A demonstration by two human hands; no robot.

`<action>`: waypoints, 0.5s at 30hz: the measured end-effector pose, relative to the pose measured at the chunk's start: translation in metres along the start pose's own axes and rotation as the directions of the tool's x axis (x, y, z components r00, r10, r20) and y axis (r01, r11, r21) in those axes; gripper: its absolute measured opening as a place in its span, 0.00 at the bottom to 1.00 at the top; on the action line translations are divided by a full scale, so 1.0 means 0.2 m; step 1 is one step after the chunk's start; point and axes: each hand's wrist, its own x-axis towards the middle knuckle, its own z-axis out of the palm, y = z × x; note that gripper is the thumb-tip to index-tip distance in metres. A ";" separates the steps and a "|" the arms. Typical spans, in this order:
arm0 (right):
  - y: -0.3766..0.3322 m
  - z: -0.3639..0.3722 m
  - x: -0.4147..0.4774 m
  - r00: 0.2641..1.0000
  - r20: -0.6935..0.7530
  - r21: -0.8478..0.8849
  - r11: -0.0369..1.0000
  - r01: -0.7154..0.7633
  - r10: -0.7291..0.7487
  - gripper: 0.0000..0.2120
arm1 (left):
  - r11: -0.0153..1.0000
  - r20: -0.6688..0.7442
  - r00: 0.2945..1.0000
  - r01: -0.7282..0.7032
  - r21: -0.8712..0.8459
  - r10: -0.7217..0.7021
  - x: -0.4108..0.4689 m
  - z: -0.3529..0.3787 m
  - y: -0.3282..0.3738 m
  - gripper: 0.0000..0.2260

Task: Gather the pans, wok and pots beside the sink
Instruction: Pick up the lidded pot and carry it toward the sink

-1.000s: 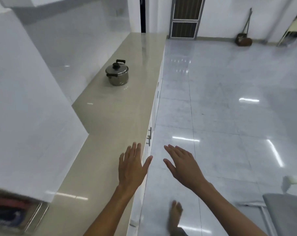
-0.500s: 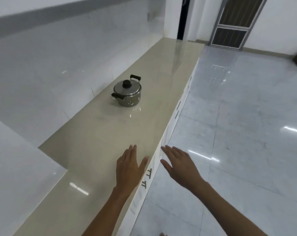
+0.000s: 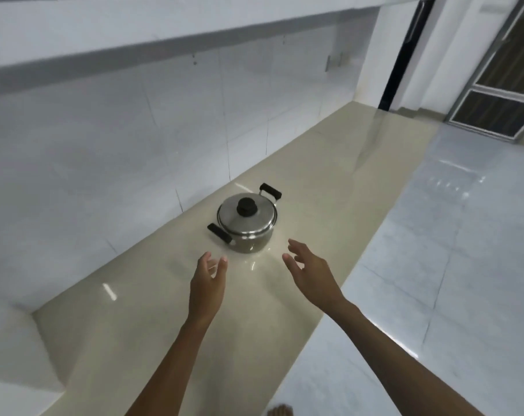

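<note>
One lidded steel pot [image 3: 247, 225] is the only piece of cookware in sight, standing upright on the long beige table [image 3: 329, 181] close to the tiled back wall [image 3: 164, 130], its black knob on top and a black handle at each side. Neither pans nor wok nor any sink shows here, so how much has been gathered already I cannot tell; this pot at least is not yet picked up. Both hands reach toward it with the grip released: the left hand [image 3: 208, 282] is near the closer handle, fingers spread and empty, and the right hand [image 3: 311, 273] is just short of the pot's right side, also empty. Nothing lies between hands and pot, and the shiny tiled floor [image 3: 449, 265] to the right looks bare. Judging by this, lifting by the two handles comes next.
</note>
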 end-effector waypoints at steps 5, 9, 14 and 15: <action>0.11 -0.06 0.52 0.996 0.010 0.130 0.987 -0.092 0.091 0.21 | 0.983 -0.114 0.979 0.163 -0.080 -0.171 0.28 0.04 0.02 0.23; 0.19 -0.05 0.90 0.992 0.045 0.210 0.970 -0.125 0.118 0.18 | 0.971 -0.162 0.960 0.212 -0.110 -0.227 0.45 0.04 -0.04 0.21; 0.30 -0.03 1.30 0.995 0.070 0.104 0.992 -0.073 0.065 0.17 | 0.937 -0.241 0.925 0.229 -0.264 -0.294 0.59 0.12 -0.02 0.14; 0.32 -0.02 1.37 0.995 0.080 0.078 0.995 -0.064 0.058 0.17 | 0.937 -0.259 0.920 0.226 -0.268 -0.295 0.61 0.14 0.00 0.13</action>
